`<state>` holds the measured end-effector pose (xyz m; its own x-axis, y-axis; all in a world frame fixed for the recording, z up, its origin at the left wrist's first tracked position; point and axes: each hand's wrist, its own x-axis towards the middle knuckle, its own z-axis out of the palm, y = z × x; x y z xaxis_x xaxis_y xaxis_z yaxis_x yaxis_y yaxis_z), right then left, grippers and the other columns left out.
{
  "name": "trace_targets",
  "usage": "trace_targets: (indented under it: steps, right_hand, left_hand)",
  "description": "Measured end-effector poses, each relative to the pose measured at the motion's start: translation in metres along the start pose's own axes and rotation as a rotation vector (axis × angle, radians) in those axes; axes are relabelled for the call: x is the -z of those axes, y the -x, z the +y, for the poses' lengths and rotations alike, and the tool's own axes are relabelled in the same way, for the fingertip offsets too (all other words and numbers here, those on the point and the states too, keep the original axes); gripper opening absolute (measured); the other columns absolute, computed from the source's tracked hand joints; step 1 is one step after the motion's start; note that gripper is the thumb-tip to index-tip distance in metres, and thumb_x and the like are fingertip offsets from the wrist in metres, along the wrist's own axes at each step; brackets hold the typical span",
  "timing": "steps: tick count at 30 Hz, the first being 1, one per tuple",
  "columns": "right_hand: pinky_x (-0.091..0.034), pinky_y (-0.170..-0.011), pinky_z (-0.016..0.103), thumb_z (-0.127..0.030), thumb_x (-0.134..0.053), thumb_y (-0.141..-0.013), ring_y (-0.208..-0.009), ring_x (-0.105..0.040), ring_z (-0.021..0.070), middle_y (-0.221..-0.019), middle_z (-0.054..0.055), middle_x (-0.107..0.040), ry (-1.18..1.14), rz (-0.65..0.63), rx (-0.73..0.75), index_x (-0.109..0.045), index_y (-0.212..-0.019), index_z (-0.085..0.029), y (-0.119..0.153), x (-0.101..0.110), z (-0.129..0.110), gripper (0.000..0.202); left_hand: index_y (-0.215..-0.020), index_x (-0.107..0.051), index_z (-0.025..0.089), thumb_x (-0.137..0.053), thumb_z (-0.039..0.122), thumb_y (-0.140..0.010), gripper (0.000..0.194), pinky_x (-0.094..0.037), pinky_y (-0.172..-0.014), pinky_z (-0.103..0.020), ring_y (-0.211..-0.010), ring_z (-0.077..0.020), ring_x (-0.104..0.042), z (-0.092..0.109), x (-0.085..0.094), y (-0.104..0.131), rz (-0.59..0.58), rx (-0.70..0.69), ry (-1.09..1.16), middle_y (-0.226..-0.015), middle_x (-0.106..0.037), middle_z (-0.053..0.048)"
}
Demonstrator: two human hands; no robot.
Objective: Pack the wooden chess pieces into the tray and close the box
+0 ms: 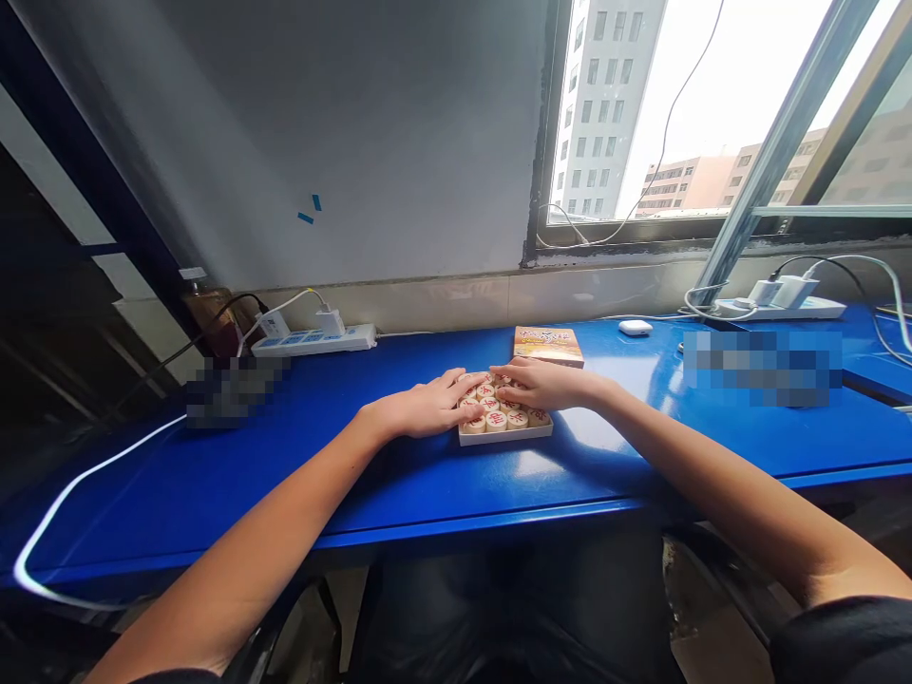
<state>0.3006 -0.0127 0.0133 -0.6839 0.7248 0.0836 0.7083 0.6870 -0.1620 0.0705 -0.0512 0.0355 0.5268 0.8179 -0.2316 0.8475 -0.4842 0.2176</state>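
Note:
A shallow white box tray [507, 436] sits on the blue table, filled with round, pale Chinese chess pieces [496, 420] marked with red characters. My left hand [427, 404] lies over the tray's left side, fingers stretched out and touching the pieces there. Across the upper right of the tray rests my right hand [545, 383], its fingers extended over the pieces and hiding some of them. Neither hand lifts a piece. Just behind the tray lies the printed box lid [548, 346].
On the blue table [427, 484], power strips with plugs stand at the left [356, 337] and right [819, 309]. A small white case [635, 327] lies behind my right hand. A bottle [210, 309] is at the back left. A white cable [61, 508] loops over the left edge.

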Motion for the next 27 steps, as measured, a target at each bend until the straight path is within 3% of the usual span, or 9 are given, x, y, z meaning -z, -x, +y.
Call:
trace_targets:
  steps: [12,27]
  right_hand:
    - [-0.041,-0.096,0.039,-0.050,-0.036,-0.095,-0.111,-0.057,0.0287,-0.120,0.017,-0.060,-0.004,0.017,0.005,-0.047,-0.137,-0.014,0.0006,-0.0002,-0.0007,0.057]
    - [-0.042,-0.092,0.037,-0.048,-0.034,-0.095,-0.103,-0.060,0.0264,-0.113,0.014,-0.061,0.028,0.028,0.044,-0.048,-0.136,-0.023,-0.0011,-0.0040,0.0041,0.050]
  left_hand:
    - [-0.150,-0.007,0.038,-0.021,0.073,-0.088,0.073,-0.023,-0.110,-0.051,-0.141,-0.0327,-0.020,0.0016,0.0004,-0.0003,-0.001,0.010,-0.007,-0.158,-0.009,-0.006]
    - [-0.150,-0.008,0.036,-0.023,0.070,-0.090,0.071,-0.020,-0.112,-0.048,-0.142,-0.0299,-0.020,0.0045,0.0020,0.0006,-0.012,0.018,-0.015,-0.159,-0.007,-0.006]
